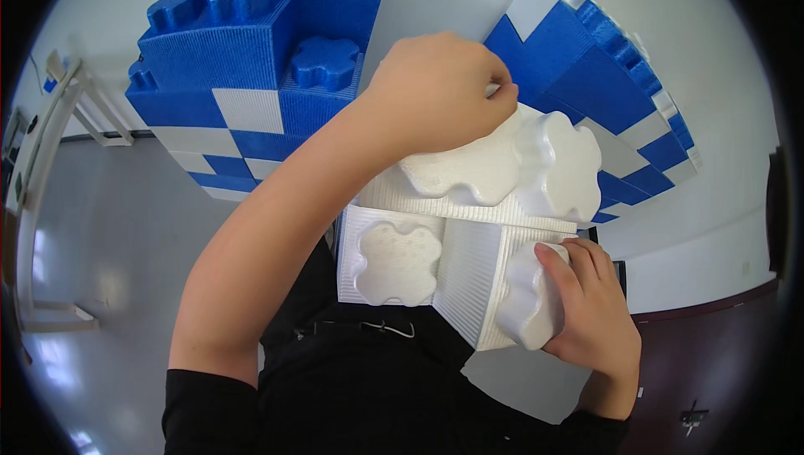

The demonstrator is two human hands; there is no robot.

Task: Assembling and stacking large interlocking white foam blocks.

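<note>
Our right hand (593, 308) is gripping a white lobed plastic stud (526, 300), our curled left hand (444, 91) probably steadying white ribbed blocks (465, 262); likely aligning next.

The light is bright; glare streaks the floor (138, 262) left of the white block (469, 258); far from it, edges bend into black.

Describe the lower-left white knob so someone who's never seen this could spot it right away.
Start at the black clothing low in the view; just above it are ribbed white blocks. The wavy-edged white knob sits at their lower left. Unlike the knob in the right hand, this one has no hand on it.
</note>
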